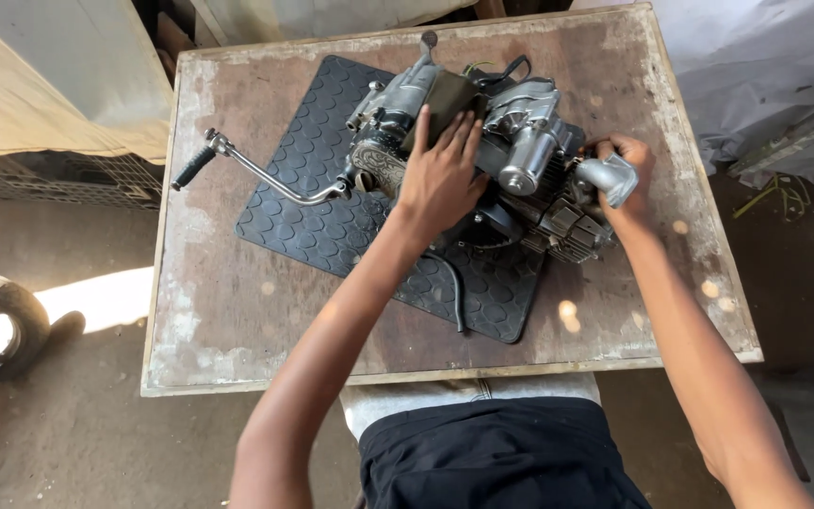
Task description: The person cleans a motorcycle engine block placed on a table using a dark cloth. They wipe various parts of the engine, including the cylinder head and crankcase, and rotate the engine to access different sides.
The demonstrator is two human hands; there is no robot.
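On a black rubber mat (332,203) atop the worn wooden bench (237,311) sits a small motorcycle engine (520,141), steadied by the left hand (437,174) pressed flat, fingers together, while the right hand (626,170) curls around its grey intake pipe (610,177).
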